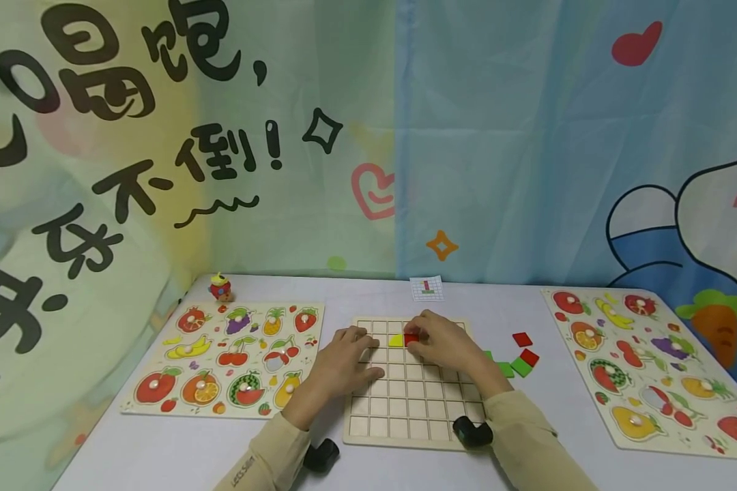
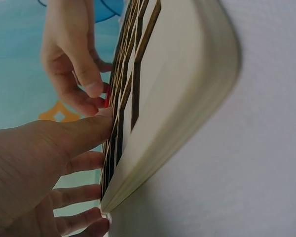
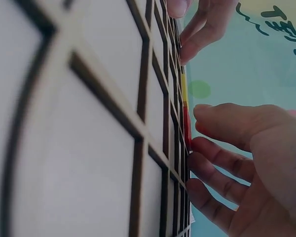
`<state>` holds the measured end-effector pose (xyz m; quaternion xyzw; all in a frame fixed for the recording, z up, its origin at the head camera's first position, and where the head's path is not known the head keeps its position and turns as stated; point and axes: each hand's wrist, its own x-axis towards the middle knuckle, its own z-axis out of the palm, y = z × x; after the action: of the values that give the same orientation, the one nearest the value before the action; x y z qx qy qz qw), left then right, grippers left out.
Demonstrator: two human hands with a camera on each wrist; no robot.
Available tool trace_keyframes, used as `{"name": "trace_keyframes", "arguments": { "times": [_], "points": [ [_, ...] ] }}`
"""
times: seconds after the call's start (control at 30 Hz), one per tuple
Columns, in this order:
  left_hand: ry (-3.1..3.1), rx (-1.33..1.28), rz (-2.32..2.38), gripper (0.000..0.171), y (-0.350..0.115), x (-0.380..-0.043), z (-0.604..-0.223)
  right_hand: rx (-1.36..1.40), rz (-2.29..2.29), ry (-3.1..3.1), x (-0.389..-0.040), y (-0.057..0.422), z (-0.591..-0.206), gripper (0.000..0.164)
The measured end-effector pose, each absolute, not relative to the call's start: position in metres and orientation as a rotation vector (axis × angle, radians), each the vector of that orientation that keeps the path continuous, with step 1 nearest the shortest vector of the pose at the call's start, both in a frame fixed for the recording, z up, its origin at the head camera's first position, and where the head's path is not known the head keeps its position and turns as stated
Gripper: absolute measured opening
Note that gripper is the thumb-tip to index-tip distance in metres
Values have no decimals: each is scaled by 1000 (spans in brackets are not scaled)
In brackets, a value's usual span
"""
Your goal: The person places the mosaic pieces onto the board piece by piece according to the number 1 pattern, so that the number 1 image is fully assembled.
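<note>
A pale wooden grid board (image 1: 405, 440) lies on the table, divided into square cells by raised ridges. My left hand (image 1: 344, 361) rests on its left side, fingers spread and thumb touching the grid. In an upper row sits a yellow square tile (image 1: 396, 340), with a red square tile (image 1: 411, 338) directly to its right. Thumb and fingertips of my right hand (image 1: 439, 341) pinch the red tile at the board surface. From the right wrist view, that red tile (image 3: 187, 123) lies almost flat in line with the yellow tile (image 3: 184, 89).
Several loose green tiles (image 1: 520, 367) and red tiles (image 1: 522, 339) lie right of the board. A small pattern card (image 1: 426, 288) stands at the back, and a toy figure (image 1: 220, 288) at back left. Fruit puzzle boards flank the grid, left (image 1: 221, 372) and right (image 1: 651, 368).
</note>
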<state>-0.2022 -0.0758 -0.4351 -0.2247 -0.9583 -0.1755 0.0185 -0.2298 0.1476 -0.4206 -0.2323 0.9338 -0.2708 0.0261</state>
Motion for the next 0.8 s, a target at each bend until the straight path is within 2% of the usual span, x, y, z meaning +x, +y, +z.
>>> {"name": "trace_keyframes", "arguments": {
  "times": [0.8],
  "points": [
    [-2963,-711,-581,47,-76,-201,-435,-589,-945,2909,-216,189,-419,22]
  ]
}}
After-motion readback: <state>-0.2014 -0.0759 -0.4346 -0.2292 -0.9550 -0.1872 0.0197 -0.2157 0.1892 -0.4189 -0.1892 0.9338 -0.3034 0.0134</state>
